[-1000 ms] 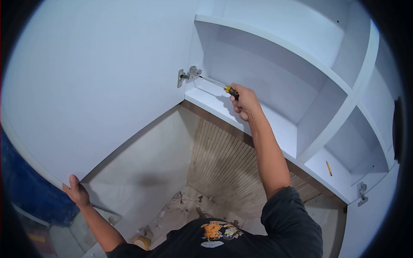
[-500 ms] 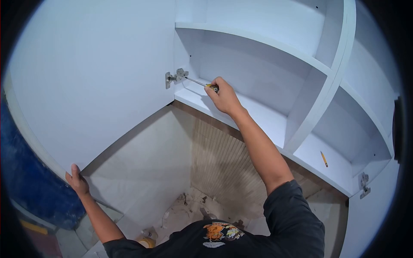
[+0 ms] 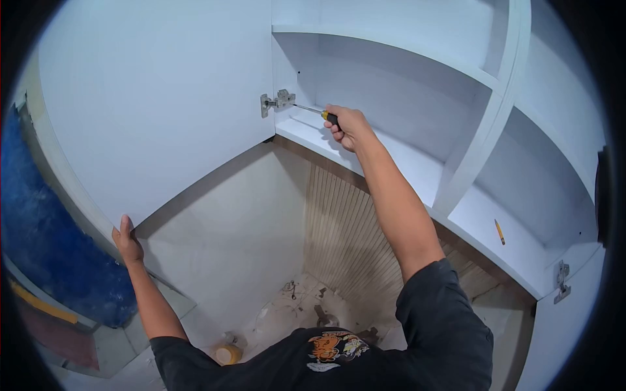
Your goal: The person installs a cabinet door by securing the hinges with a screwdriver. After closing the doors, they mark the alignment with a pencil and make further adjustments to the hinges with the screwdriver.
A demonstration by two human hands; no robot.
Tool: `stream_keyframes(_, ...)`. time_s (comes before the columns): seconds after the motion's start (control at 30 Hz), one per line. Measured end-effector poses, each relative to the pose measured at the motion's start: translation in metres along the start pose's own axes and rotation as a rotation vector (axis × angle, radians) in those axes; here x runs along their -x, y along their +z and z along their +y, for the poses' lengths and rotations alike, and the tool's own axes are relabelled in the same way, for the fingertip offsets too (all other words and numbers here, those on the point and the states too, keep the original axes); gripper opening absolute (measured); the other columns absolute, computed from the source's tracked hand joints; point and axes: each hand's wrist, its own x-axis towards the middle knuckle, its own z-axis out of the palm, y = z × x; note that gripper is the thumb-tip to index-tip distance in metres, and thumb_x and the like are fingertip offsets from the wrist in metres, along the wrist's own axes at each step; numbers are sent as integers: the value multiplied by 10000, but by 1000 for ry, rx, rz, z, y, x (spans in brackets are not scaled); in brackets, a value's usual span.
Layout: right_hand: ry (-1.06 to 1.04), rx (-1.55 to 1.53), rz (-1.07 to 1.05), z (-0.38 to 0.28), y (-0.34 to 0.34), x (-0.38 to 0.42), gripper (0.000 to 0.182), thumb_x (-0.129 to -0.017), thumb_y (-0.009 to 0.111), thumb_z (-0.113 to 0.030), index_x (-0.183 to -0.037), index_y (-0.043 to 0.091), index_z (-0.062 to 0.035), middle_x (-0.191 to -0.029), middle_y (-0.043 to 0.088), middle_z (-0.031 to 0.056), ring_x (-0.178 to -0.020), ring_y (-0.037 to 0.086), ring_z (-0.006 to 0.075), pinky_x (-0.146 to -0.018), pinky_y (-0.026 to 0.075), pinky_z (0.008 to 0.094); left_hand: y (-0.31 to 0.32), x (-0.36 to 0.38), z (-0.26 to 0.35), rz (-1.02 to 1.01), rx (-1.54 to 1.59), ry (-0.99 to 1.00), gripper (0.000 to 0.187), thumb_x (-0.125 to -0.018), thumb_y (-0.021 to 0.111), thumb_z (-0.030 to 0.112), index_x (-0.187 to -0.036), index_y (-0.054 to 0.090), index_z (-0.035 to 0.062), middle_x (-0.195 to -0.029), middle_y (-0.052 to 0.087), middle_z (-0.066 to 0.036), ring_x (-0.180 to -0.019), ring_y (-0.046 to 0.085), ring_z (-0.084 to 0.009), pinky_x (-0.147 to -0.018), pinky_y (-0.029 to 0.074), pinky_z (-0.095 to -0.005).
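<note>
My right hand grips a screwdriver at the hinge, left hand clasping the door, seemingly for screw adjustment, which calls for careful tip alignment.

Shows a slanted screwdriver, yellow and black at the handle, tip by the metal hinge. Has the white door open.

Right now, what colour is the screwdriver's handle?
The screwdriver's handle is black and yellow, seen best in the head view.
</note>
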Motion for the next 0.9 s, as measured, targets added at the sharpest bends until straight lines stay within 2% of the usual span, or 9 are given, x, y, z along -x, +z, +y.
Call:
stream_keyframes(0.17, -274, -69, -251, -10, -41, 94, 308, -904, 609, -198, -1094, 520, 28, -852, 544, 65, -569, 434, 41, -424, 338, 171, 22, 34, 30, -9, 43, 16, 383, -920, 566, 246, -1183, 531, -30, -1058, 601, -67, -977, 574, -143, -836, 459, -292)
stream_keyframes(0.27, -466, -77, -247, -17, -76, 160, 371, -903, 609, -171, -1199, 501, 25, -882, 552, 73, -582, 442, 43, -454, 350, 165, -5, 75, 10, -53, 64, 96, 453, -937, 531, 283, -1234, 494, -58, -1129, 589, -109, -1072, 555, -192, -930, 433, -349)
stream_keyframes(0.37, -638, -112, -141, -29, -114, 218, 390, -914, 576, -122, -1257, 467, 27, -928, 550, 85, -594, 451, 49, -475, 364, 166, 36, 144, 37, -240, 321, 230, 437, -982, 413, 324, -1219, 497, -33, -1157, 565, -137, -1071, 556, -282, -925, 444, -454)
stream_keyframes(0.5, -904, -288, -155, -42, -155, 264, 455, -954, 503, -156, -1338, 358, 41, -965, 526, 89, -612, 443, 57, -500, 379, 171, 105, 202, 59, -262, 707, 14, 662, -935, 455, 494, -1242, 498, -91, -1215, 568, -206, -1117, 551, -313, -969, 415, -427)
stream_keyframes(0.53, -970, -313, -177, -45, -163, 273, 472, -967, 486, -186, -1351, 332, 42, -971, 504, 81, -635, 428, 64, -508, 378, 176, 114, 208, 57, -389, 621, -2, 655, -918, 486, 493, -1225, 520, -85, -1166, 595, -210, -1081, 575, -323, -944, 436, -430)
stream_keyframes(0.6, -1087, -393, -234, -47, -174, 287, 439, -984, 454, -177, -1345, 347, 50, -975, 480, 88, -696, 424, 97, -528, 376, 203, 139, 214, 54, -670, 546, -74, 634, -875, 560, 467, -1206, 545, -74, -1096, 636, -208, -1019, 613, -326, -903, 471, -419)
stream_keyframes(0.7, -1204, -405, -260, -48, -182, 302, 410, -999, 420, -183, -1339, 375, 44, -978, 481, 102, -730, 432, 124, -536, 371, 224, 226, 221, 79, -956, 587, -114, 535, -825, 660, 309, -1203, 557, -55, -1094, 644, -196, -1002, 627, -276, -889, 486, -375)
stream_keyframes(0.77, -1266, -356, -201, -44, -185, 310, 410, -1002, 413, -193, -1341, 380, 35, -974, 486, 103, -725, 432, 124, -534, 368, 224, 264, 234, 79, -1041, 575, -178, 440, -851, 637, 174, -1218, 546, -50, -1097, 642, -181, -992, 628, -236, -887, 489, -357)
stream_keyframes(0.9, -1316, -240, -41, -36, -188, 317, 329, -1004, 415, -188, -1283, 444, -16, -899, 516, 87, -659, 455, 124, -502, 366, 230, 310, 258, 73, -1089, 681, -291, 379, -872, 579, 41, -1237, 529, -46, -1090, 640, -169, -1001, 623, -213, -894, 491, -341)
